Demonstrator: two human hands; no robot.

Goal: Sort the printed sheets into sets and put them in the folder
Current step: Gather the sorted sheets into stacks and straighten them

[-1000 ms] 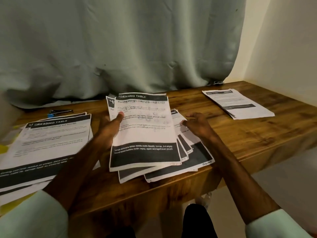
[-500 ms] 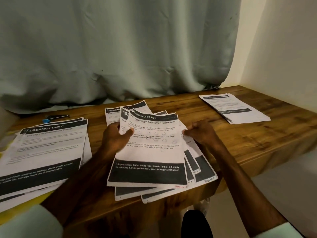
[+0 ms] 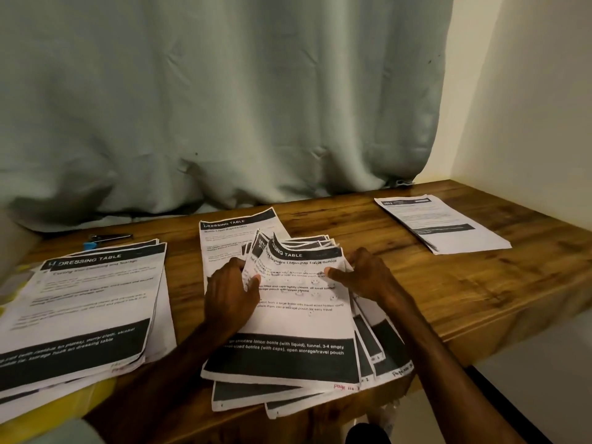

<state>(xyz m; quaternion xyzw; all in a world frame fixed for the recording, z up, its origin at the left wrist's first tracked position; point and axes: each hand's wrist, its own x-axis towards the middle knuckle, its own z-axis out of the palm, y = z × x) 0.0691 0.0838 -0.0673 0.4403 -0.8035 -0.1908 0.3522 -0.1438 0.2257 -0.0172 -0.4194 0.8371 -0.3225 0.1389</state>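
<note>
Top edges of the fanned black-banded white paper sheets (image 3: 301, 322) have curled upward (brown wooden desk (image 3: 448, 293) beneath); left hand (image 3: 231, 298) and right hand (image 3: 368, 278) each pinch them.

Two bare hands, forearms reaching in from below.
Left hand (image 3: 232, 293): thumb over, fingers curled under, pinching the top sheet (image 3: 298, 318) at its left edge. Right hand (image 3: 368, 277): same pinch at the right edge.

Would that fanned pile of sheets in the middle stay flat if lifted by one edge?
Probably not: top sheets of the fanned stack curl up where the left hand and right hand pinch them. Likely slippery: the sheets lie splayed. Its near edge seems to overhang the table, so a push might spill some.
</note>
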